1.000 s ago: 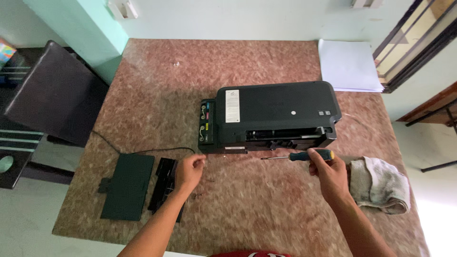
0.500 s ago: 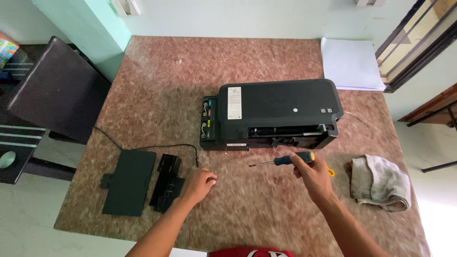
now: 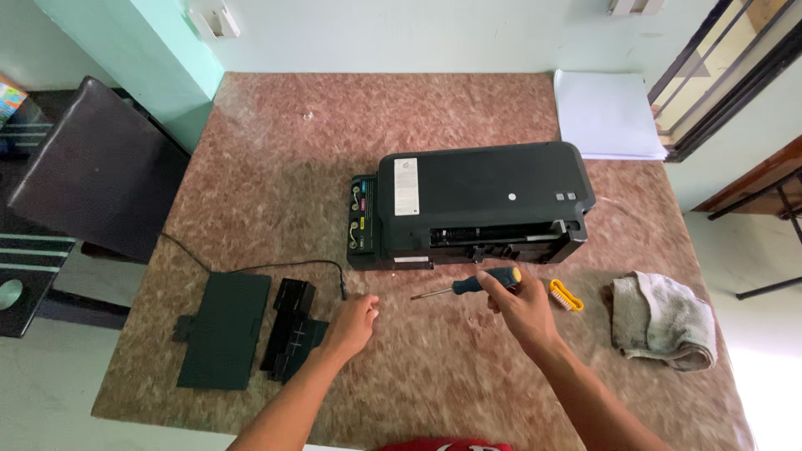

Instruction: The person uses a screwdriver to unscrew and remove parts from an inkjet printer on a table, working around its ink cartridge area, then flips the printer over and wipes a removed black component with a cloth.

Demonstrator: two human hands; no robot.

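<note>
A black printer (image 3: 484, 196) lies on the reddish stone table (image 3: 276, 167) with its open front facing me. My right hand (image 3: 522, 305) holds a screwdriver (image 3: 468, 285) with a blue and yellow handle, its shaft pointing left, just in front of the printer. My left hand (image 3: 355, 321) rests on the table with its fingers loosely curled and nothing in it. It lies beside two black plastic parts: a tray piece (image 3: 292, 330) and a flat panel (image 3: 224, 328).
A black cable (image 3: 251, 269) runs from the table's left edge toward the printer. A small yellow brush (image 3: 566, 294) and a grey cloth (image 3: 664, 319) lie at the right. White paper sheets (image 3: 606, 113) sit at the far right. A dark chair (image 3: 92, 167) stands at the left.
My right hand has moved left and toward me with the screwdriver, uncovering the yellow brush. My left hand has shifted a little to the right, away from the black parts.
</note>
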